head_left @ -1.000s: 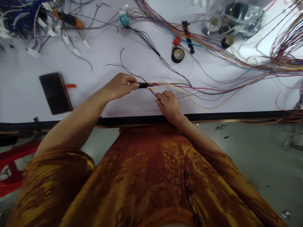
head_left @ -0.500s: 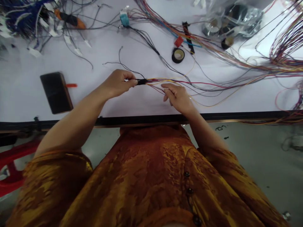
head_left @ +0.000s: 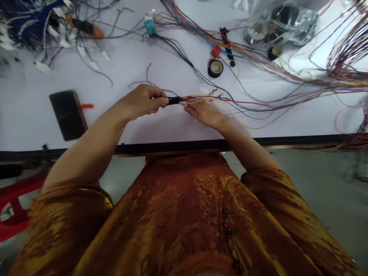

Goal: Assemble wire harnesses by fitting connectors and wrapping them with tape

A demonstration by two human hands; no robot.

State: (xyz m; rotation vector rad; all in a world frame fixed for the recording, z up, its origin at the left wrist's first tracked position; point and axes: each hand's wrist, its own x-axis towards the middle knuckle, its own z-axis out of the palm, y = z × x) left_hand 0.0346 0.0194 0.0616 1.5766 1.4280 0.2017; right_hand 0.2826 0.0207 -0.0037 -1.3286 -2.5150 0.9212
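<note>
My left hand [head_left: 146,100] pinches the black taped section [head_left: 174,100] of a wire bundle between thumb and fingers. To the right, yellow, red and dark wires [head_left: 198,100] fan out of the tape. My right hand [head_left: 205,112] reaches beneath these wires, its fingers stretched out and apart; the wires cross over it and partly hide the fingertips. Small blue and red wire ends [head_left: 215,93] show just beyond the right hand. Thin black wires [head_left: 149,78] stick out behind my left hand.
A black tape roll [head_left: 215,68] lies behind the wires, near a red tag [head_left: 216,51] and a black strip [head_left: 227,46]. At left is a phone [head_left: 68,115]. Orange-handled cutters [head_left: 84,27] lie among tangled wires. A plastic bag [head_left: 283,27] sits back right. The table's dark edge [head_left: 172,147] runs in front.
My right hand has moved left and slipped under the wires, its fingers straighter than before. Blue and red wire ends now show behind it. My left hand keeps its pinch on the bundle.
</note>
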